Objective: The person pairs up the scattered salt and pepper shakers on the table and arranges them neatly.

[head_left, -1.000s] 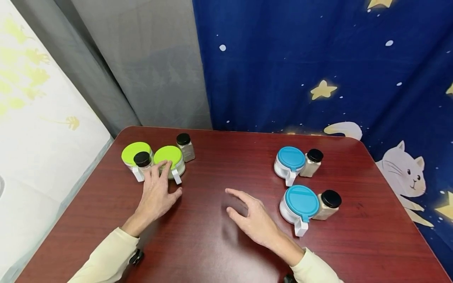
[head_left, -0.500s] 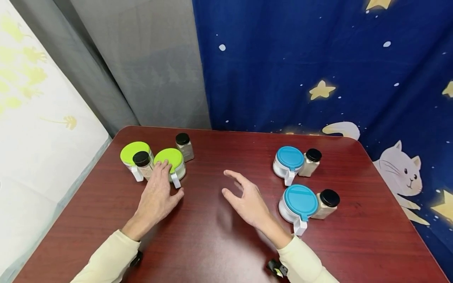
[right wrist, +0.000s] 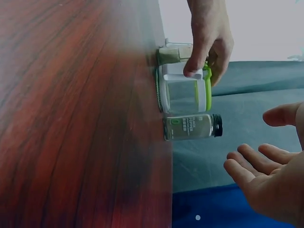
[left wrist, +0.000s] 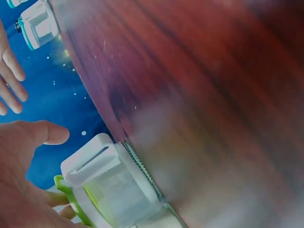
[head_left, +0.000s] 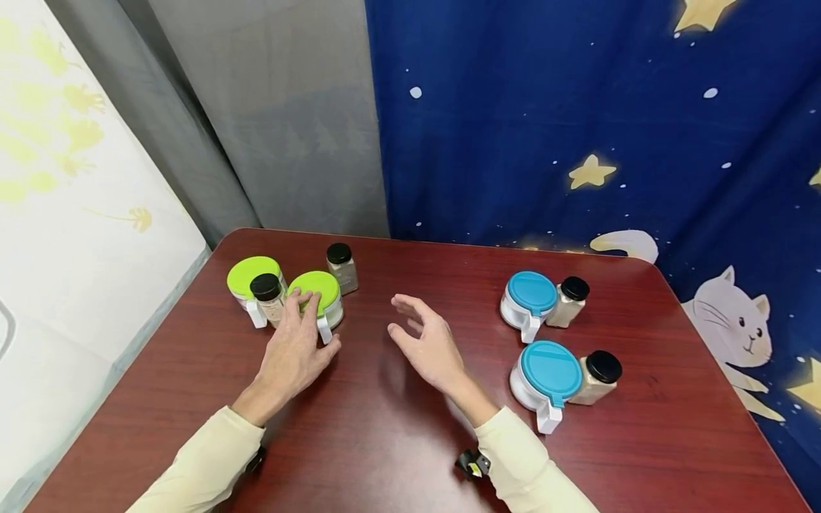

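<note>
In the head view my left hand [head_left: 291, 356] lays its fingers on the green lid of a clear seasoning jar [head_left: 328, 286] with a white handle. Its thumb sticks out to the right, apart from the jar. The left wrist view has this seasoning jar [left wrist: 123, 194] on the table, fingers behind its lid. A black-capped spice bottle [head_left: 269, 296] stands left of those fingers, and a pepper bottle [head_left: 343, 271] behind the jar. Over mid-table hovers my right hand [head_left: 430, 353], thumb and fingers spread, holding nothing; the right wrist view shows its palm [right wrist: 273, 190] facing the pepper bottle [right wrist: 190, 127].
Another green-lidded jar [head_left: 246, 276] sits at the far left. Toward the right are two blue-lidded jars [head_left: 550, 370], each with a black-capped bottle [head_left: 596, 377] beside it. The reddish-brown table [head_left: 410, 449] ends at a grey and blue curtain [head_left: 487, 128].
The green-lidded jar under my left fingers has slid slightly toward me, out from the pepper bottle. My right hand has moved left and a little farther from me.
</note>
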Motion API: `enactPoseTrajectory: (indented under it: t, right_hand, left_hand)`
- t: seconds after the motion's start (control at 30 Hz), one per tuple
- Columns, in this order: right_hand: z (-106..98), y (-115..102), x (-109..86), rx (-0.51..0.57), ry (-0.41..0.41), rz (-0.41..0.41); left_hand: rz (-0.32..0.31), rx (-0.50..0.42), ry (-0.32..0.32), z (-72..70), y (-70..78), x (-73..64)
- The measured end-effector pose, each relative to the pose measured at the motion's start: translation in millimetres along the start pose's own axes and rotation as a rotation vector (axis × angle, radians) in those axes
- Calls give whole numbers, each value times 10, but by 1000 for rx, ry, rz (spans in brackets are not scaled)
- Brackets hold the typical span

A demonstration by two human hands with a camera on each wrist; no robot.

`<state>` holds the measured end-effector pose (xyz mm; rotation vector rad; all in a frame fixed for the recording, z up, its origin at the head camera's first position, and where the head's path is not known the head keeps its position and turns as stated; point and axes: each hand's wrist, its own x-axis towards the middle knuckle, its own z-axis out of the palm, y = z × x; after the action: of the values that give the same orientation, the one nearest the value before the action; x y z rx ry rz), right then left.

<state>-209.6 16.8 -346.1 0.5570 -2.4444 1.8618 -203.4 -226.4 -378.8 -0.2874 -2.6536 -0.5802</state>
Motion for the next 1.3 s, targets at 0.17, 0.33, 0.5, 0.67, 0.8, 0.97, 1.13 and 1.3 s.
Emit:
enactPoseTrajectory:
  t: [0.17,0.33,0.5,0.67,0.8,0.97,1.13,1.3]
  right_hand:
    - [67,8,71,25,-12,-13]
    - [114,28,141,12,-11,5]
    - [148,44,235,-18,-20,25]
    - [184,43,357,-22,-47,8]
    - [230,41,440,-17,-67,-21]
    - [295,31,541,-52,-98,-50]
    - [326,50,624,-78,-106,-44]
    - [336,102,688,-93,-109,-17]
  left_hand:
    - [-15,20,-24,-4,-20,21]
    - [7,50,-6,6,-28,0]
    - [40,92,-21,5,-37,-13]
    - [76,102,-45,-16,-63,-15]
    - [109,118,-68,-45,-90,-12]
    - [113,140,-76,-78,-114,0]
    - [134,114,-16,-76,-121,9]
    - [85,48,-29,-84,-130,12]
